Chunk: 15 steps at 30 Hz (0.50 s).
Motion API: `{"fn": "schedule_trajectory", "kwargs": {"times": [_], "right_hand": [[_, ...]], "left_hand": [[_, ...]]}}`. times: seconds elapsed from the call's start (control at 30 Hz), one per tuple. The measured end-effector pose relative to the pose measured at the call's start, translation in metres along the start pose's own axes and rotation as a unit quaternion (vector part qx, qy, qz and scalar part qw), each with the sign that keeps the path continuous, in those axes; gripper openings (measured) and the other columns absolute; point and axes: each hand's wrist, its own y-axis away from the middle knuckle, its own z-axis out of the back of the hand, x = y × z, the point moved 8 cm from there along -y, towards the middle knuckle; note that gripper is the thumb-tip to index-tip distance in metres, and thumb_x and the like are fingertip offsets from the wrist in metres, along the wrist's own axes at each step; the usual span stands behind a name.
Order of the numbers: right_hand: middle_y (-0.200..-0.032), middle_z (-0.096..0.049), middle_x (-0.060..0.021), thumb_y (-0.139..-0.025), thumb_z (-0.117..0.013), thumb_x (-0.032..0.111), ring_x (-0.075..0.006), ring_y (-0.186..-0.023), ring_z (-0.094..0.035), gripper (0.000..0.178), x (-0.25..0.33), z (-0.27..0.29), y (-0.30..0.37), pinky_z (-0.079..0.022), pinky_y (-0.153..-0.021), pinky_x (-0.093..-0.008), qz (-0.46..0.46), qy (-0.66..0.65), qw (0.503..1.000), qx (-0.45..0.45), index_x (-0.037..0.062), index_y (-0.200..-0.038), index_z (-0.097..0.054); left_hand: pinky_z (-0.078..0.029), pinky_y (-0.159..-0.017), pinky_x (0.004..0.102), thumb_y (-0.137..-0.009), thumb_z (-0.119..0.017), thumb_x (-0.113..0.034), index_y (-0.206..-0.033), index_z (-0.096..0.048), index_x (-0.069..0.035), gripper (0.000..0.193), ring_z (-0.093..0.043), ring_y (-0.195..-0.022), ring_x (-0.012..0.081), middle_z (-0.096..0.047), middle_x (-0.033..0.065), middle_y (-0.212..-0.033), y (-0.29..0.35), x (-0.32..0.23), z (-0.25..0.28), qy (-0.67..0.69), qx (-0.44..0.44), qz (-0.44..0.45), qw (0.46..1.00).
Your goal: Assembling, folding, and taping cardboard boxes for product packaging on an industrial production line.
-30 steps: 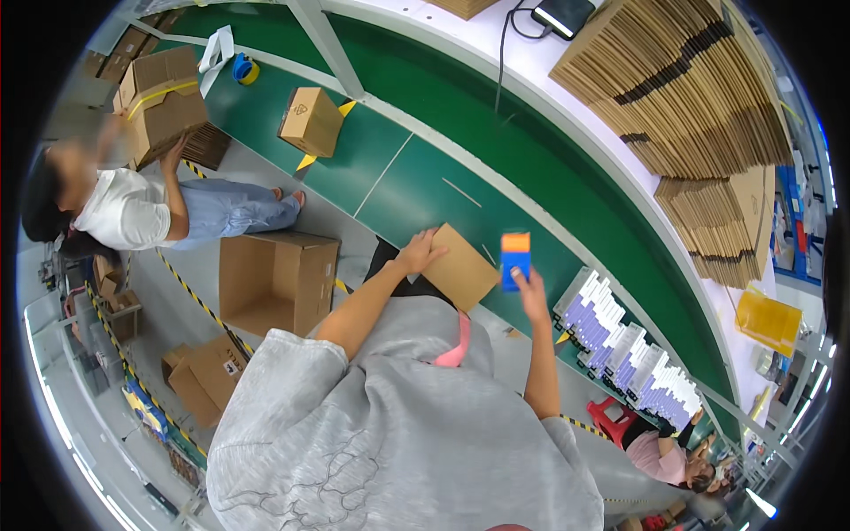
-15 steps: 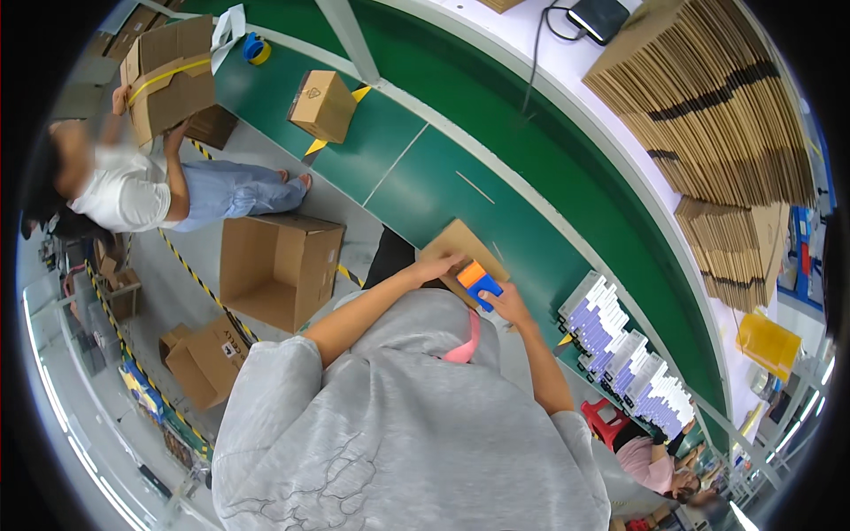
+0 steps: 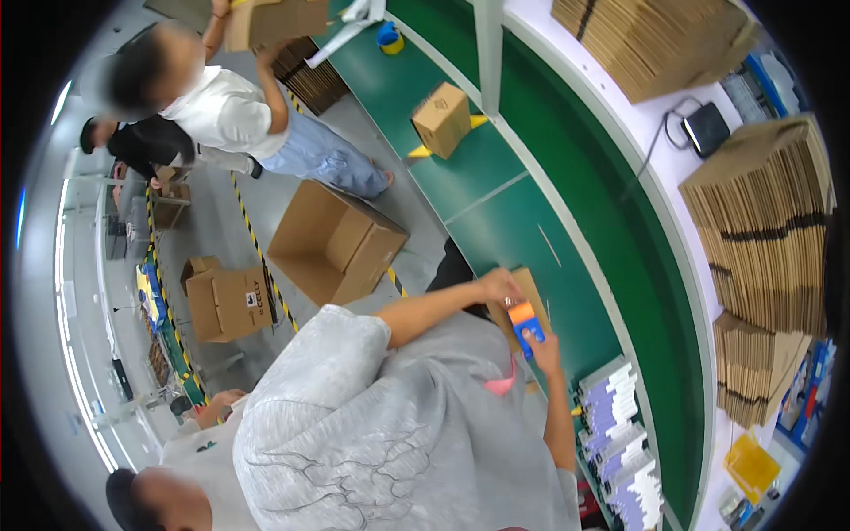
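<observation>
Fingers of the right hand [image 3: 547,351] are wrapped round a small blue-and-orange block [image 3: 527,334], gripping its blue part, with the thumb along its face. The left hand [image 3: 501,287] is bent in at the block's orange end; from where I stand I can't tell whether it pinches the block, or just touches it. Both hands and the block are over a brown cardboard piece [image 3: 529,288], which lies by the near edge of the green table [image 3: 506,232].

Right of the hands, rows of white-and-purple packs [image 3: 620,442] stand packed close together along the table. Farther off to the left sits a small carton [image 3: 442,120], its contents hidden from me, with yellow markings beside it. Beyond that is a blue-and-yellow roll [image 3: 390,38].

Down on the floor to the left, a large carton [image 3: 335,245] lies with its mouth open, showing its inside walls and bottom. Left of it is another carton [image 3: 228,303] with a flap raised at its left end; I can't see into that one. At the far left, a co-worker in a white top [image 3: 232,111] holds up a carton [image 3: 282,22], only partly in view.

Over on the right, a white shelf [image 3: 651,173] bears thick stacks of flattened cartons [image 3: 763,234] and a black box [image 3: 706,130] with a cable.
</observation>
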Motion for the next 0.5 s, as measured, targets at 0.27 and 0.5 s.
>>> {"fn": "schedule_trajectory", "kwargs": {"times": [0.27,0.5], "right_hand": [[-0.057,-0.059,-0.0050,-0.088,-0.069,0.041,-0.0124,-0.050,-0.059,0.045,-0.007,0.003,0.002,-0.045,-0.046,-0.0283,-0.065,-0.064,0.996,0.010,-0.0001,-0.071,-0.065],[-0.051,-0.057,-0.0061,-0.085,-0.070,0.044,-0.0151,-0.047,-0.059,0.050,0.011,0.005,0.001,-0.045,-0.046,-0.0306,-0.049,0.014,0.997,-0.055,-0.0017,-0.066,-0.064]], "left_hand": [[-0.060,-0.063,0.0308,-0.086,-0.069,-0.008,-0.091,-0.069,0.007,0.016,-0.071,-0.072,0.0201,-0.072,0.0145,-0.084,-0.018,0.011,0.078,0.046,-0.005,0.052,0.998],[-0.058,-0.066,0.0345,-0.073,-0.066,-0.006,-0.082,-0.073,-0.001,0.013,-0.071,-0.067,0.0214,-0.072,0.0166,-0.077,-0.020,0.006,0.074,-0.178,-0.132,-0.023,0.975]]}}
